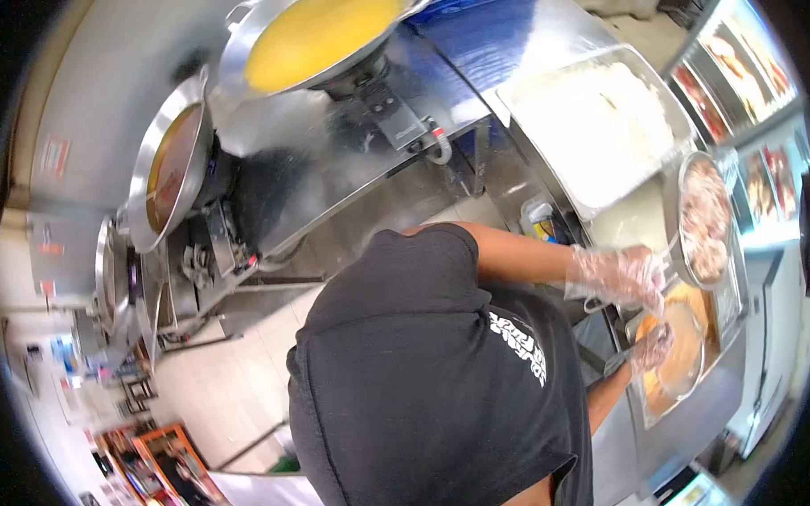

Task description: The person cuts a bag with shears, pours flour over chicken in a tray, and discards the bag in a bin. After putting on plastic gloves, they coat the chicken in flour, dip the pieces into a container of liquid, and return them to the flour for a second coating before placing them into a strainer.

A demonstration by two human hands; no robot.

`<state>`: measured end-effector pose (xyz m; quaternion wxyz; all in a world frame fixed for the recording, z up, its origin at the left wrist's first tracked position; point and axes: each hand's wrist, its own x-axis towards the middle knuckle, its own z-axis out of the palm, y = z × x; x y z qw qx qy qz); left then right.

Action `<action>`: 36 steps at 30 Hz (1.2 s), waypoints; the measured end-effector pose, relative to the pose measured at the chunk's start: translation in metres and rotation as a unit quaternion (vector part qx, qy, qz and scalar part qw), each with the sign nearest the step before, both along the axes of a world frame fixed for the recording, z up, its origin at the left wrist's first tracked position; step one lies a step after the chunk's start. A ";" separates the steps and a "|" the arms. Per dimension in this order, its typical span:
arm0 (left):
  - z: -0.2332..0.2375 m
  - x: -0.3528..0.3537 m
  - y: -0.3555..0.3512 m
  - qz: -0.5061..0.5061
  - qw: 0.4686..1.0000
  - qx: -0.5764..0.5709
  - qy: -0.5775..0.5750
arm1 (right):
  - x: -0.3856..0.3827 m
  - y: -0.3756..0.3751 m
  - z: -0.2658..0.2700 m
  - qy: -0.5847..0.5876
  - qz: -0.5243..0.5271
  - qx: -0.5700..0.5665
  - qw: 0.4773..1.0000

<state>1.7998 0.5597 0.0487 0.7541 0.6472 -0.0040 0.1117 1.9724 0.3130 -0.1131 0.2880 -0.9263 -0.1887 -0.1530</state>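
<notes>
My left hand (627, 276), in a clear plastic glove, is closed beside the lower edge of a metal bowl (675, 244) of pale pinkish meat pieces (704, 209); what its fingers hold is hard to see. Below it, my right hand (653, 349), also gloved, has its fingers drawn together over a round vessel (699, 359) of orange-brown mixture (678, 368). Whatever is inside those fingers is hidden. This vessel stands in a tray (656, 417) with more orange-brown matter.
A large tray (582, 202) of white powder lies beyond my left hand. Wide pans of yellow liquid (326, 33) and reddish liquid (172, 167) stand on burners at the upper left. A steel table (340, 188) and glass-fronted cases (758, 151) are also in view.
</notes>
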 end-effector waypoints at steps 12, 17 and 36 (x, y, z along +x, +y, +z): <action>-0.034 0.011 -0.018 -0.010 0.996 -0.088 0.020 | 0.042 -0.031 -0.047 -0.066 0.077 -0.071 0.992; -0.011 -0.011 -0.011 -0.008 1.000 -0.017 -0.008 | 0.044 -0.012 -0.056 -0.091 0.113 -0.077 0.986; -0.002 0.015 0.004 -0.048 0.997 0.053 0.015 | -0.017 0.010 0.018 0.080 -0.106 0.065 0.989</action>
